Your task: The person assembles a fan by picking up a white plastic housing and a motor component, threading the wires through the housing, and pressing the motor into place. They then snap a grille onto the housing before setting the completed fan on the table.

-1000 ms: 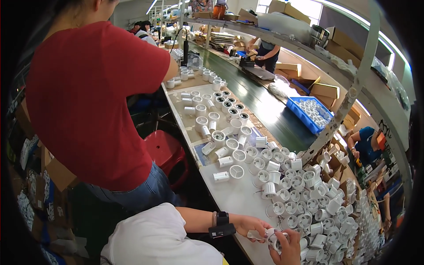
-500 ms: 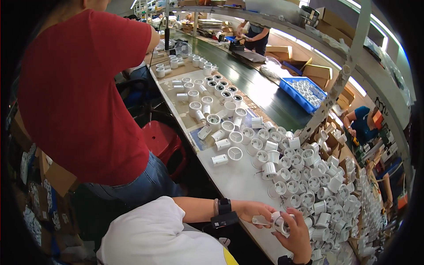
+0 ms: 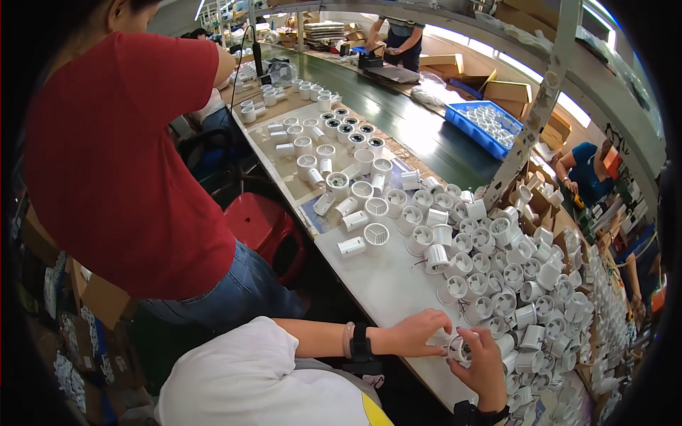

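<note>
Low over the near edge of the table, my right hand (image 3: pixel 484 361) grips a white round fan housing (image 3: pixel 457 348) between thumb and fingers, its open round end partly showing. My left hand (image 3: pixel 415 334) comes in from the left, fingers and thumb curved in a pinch against the housing's left side. A small white plastic part (image 3: pixel 437 338) shows between those fingers, mostly hidden. Just beyond and to the right of both hands lies a large heap of similar white fan housings (image 3: pixel 504 304), many with thin wires.
Rows of white cups with box-shaped pieces (image 3: pixel 337 184) stand farther up the table (image 3: pixel 383 287). A green conveyor (image 3: pixel 398 121) carries a blue crate (image 3: pixel 483 128). A metal post (image 3: pixel 529 135) rises at the right. A person in red (image 3: pixel 128 163) stands left, near a red stool (image 3: pixel 259 226).
My left hand has moved up and right, nearer the housing, and its fingers have bent around the small white part. The right hand stays on the housing. The view has shifted slightly.
</note>
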Tool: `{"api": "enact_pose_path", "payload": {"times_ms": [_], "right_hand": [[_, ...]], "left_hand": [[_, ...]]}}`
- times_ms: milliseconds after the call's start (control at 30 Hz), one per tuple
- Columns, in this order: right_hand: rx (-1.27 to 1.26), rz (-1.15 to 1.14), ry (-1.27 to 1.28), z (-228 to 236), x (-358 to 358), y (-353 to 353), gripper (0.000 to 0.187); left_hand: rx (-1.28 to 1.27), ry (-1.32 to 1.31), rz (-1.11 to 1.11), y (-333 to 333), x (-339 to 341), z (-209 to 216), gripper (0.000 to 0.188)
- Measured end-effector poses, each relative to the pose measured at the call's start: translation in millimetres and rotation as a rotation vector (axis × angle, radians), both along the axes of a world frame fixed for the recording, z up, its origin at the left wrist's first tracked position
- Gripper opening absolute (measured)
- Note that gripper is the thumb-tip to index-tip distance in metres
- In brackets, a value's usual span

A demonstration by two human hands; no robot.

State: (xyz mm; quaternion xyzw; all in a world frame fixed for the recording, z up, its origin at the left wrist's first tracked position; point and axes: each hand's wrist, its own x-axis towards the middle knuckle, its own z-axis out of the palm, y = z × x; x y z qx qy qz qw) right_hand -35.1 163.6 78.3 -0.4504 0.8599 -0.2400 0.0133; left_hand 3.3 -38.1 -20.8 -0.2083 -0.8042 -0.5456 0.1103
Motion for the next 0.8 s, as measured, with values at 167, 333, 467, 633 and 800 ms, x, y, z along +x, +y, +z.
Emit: {"api": "enact_pose_path", "payload": {"times_ms": [167, 333, 467, 633, 800], "right_hand": [[0.003, -0.024, -0.026, -8, -5, -4, 0.063], [-0.019, -0.026, -0.043, -13, -7, -6, 0.064], [-0.029, -0.033, -0.067, -17, -8, -1, 0.064], [-0.03, -0.027, -0.056, -18, -7, 5, 0.064], [-0.015, -0.035, -0.086, -17, -5, 13, 0.061]], "left_hand": [[-0.181, 0.249, 0.072, -2, -3, -2, 0.029], [-0.245, 0.307, 0.103, -6, -5, -1, 0.022], [-0.178, 0.367, 0.13, -2, -7, -11, 0.019], [-0.173, 0.446, 0.167, 6, -2, -15, 0.018], [-0.212, 0.582, 0.123, 9, -8, -1, 0.022]]}}
